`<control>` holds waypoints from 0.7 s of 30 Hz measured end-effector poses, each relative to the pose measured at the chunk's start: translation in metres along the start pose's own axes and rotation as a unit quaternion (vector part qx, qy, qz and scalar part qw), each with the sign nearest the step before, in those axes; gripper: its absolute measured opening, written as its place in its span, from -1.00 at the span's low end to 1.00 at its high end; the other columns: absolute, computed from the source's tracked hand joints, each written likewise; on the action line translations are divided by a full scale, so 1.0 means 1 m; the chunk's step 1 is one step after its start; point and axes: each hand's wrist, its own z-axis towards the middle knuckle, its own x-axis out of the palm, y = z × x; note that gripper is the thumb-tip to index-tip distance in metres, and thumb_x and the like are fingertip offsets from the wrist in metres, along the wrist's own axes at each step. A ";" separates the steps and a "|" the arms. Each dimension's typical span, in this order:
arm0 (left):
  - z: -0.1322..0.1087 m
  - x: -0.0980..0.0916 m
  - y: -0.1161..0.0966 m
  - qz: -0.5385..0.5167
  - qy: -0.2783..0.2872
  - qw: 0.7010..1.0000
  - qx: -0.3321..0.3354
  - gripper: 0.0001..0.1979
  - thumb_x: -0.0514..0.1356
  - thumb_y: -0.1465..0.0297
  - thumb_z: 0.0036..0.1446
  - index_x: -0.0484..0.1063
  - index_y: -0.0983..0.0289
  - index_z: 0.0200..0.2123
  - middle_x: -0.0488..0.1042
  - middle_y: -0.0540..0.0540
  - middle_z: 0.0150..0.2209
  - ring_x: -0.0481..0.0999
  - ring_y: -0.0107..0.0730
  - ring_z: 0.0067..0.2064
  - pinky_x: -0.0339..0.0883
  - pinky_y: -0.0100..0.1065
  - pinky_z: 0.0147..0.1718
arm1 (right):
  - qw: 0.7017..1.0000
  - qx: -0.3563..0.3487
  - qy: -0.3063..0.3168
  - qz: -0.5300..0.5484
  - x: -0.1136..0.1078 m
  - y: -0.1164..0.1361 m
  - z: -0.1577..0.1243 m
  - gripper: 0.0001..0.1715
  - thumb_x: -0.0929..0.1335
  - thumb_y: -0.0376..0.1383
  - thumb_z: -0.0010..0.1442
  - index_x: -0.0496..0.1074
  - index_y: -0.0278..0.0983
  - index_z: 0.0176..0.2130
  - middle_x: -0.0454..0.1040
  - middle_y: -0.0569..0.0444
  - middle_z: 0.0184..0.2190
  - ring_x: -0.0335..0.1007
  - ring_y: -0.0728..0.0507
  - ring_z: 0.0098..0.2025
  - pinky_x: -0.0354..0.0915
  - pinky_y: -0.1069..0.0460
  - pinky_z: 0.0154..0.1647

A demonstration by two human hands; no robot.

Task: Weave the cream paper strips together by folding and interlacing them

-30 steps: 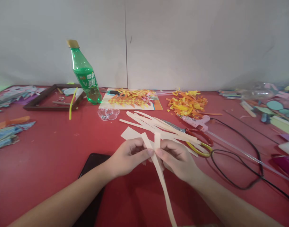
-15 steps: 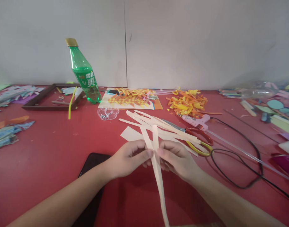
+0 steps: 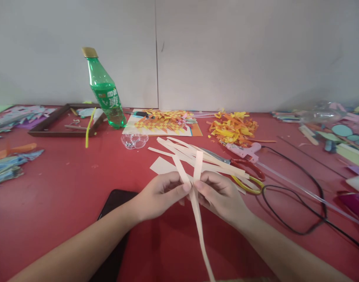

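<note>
Between thumb and fingers, my left hand (image 3: 163,194) pinches a long cream paper strip (image 3: 198,223) that hangs down toward me, its short upper end leaning left. My right hand (image 3: 222,194) pinches a second upright cream end (image 3: 198,166) beside it, leaning right. The two ends form a V above my thumbs; whether they belong to one folded strip is hidden by the fingers. Just beyond my hands lies a pile of loose cream paper strips (image 3: 179,150). Scissors with red and yellow handles (image 3: 252,190) rest partly under that pile.
A green soda bottle (image 3: 107,98) leans beside a brown frame (image 3: 35,133). Yellow and orange paper pieces (image 3: 233,127) are heaped at the back. A pink glue gun (image 3: 244,150) trails a black cord (image 3: 285,231) on the right. A black phone (image 3: 114,203) lies under my left forearm.
The strip end at my right hand has tilted to the right, so the V between the two ends has widened. The hanging tail has swung slightly right.
</note>
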 end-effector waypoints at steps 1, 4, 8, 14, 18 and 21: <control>0.000 0.000 0.000 0.002 0.012 1.000 -0.001 -0.74 0.14 0.24 0.24 0.46 0.35 -0.28 0.49 0.12 -0.32 0.43 -0.45 -0.33 0.32 -0.40 -0.30 | 1.000 0.009 0.001 0.005 -0.001 -0.001 0.000 -0.66 0.38 -0.11 0.19 0.38 -0.28 -0.47 0.39 0.14 -0.61 0.26 0.02 -0.59 0.17 0.10 -0.59; -0.001 0.001 0.001 0.005 0.040 0.999 -0.013 -0.77 0.16 0.28 0.23 0.46 0.36 -0.26 0.50 0.15 -0.28 0.46 -0.37 -0.24 0.34 -0.36 -0.24 | 0.998 0.054 0.019 0.038 -0.002 -0.005 0.001 -0.63 0.36 -0.05 0.20 0.40 -0.29 -0.44 0.38 0.14 -0.62 0.27 0.02 -0.61 0.15 0.11 -0.61; -0.001 0.002 0.001 -0.012 0.044 0.999 -0.019 -0.74 0.15 0.26 0.24 0.46 0.36 -0.25 0.49 0.15 -0.29 0.47 -0.35 -0.25 0.33 -0.34 -0.24 | 0.992 0.079 0.061 0.081 -0.002 -0.004 0.000 -0.60 0.38 -0.02 0.17 0.38 -0.30 -0.44 0.43 0.09 -0.61 0.28 0.01 -0.61 0.13 0.10 -0.61; -0.001 0.000 0.004 -0.026 0.008 1.000 -0.013 -0.76 0.19 0.26 0.21 0.44 0.35 -0.31 0.44 0.06 -0.38 0.38 -0.49 -0.37 0.28 -0.42 -0.33 | 0.995 0.056 0.060 0.061 0.000 0.001 0.000 -0.64 0.44 -0.10 0.13 0.35 -0.29 -0.47 0.46 0.11 -0.58 0.23 0.04 -0.63 0.16 0.10 -0.61; 0.001 0.000 0.004 -0.049 0.006 0.999 -0.017 -0.78 0.18 0.28 0.22 0.45 0.35 -0.29 0.44 0.04 -0.39 0.37 -0.51 -0.39 0.27 -0.44 -0.36 | 0.996 0.030 0.051 0.065 0.001 -0.001 0.001 -0.67 0.42 -0.13 0.16 0.36 -0.30 -0.47 0.42 0.14 -0.61 0.21 0.06 -0.63 0.10 0.13 -0.65; 0.002 0.000 0.002 -0.051 -0.003 0.999 -0.016 -0.75 0.20 0.24 0.19 0.44 0.35 -0.33 0.43 0.04 -0.41 0.36 -0.51 -0.42 0.27 -0.43 -0.39 | 0.997 0.022 0.037 0.071 0.001 -0.002 0.001 -0.68 0.42 -0.14 0.16 0.37 -0.30 -0.46 0.40 0.16 -0.61 0.20 0.06 -0.63 0.09 0.14 -0.65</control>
